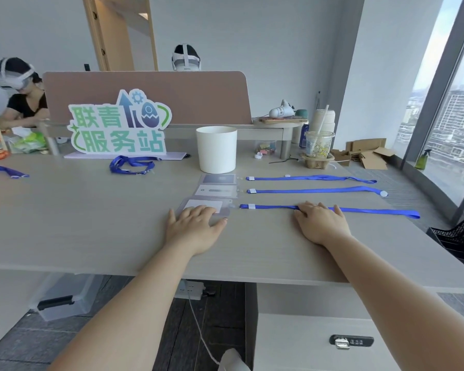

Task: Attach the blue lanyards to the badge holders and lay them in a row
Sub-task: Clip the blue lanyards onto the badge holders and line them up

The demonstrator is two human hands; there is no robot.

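Pressing flat with straight fingers (pixel 198 210), the left hand (pixel 196 226) covers the nearest badge holder (pixel 204 203) and the right hand (pixel 322 224) its blue lanyard (pixel 373 211), nearest row on the bench (pixel 91 210). Dragging either palm away could skew that row.

Three badge holders (pixel 217 190) lie in a row, lanyards (pixel 316 191) extending right.

Both arms reach forward, left hand (pixel 196 227) and right hand (pixel 322 223) flat, palms down.
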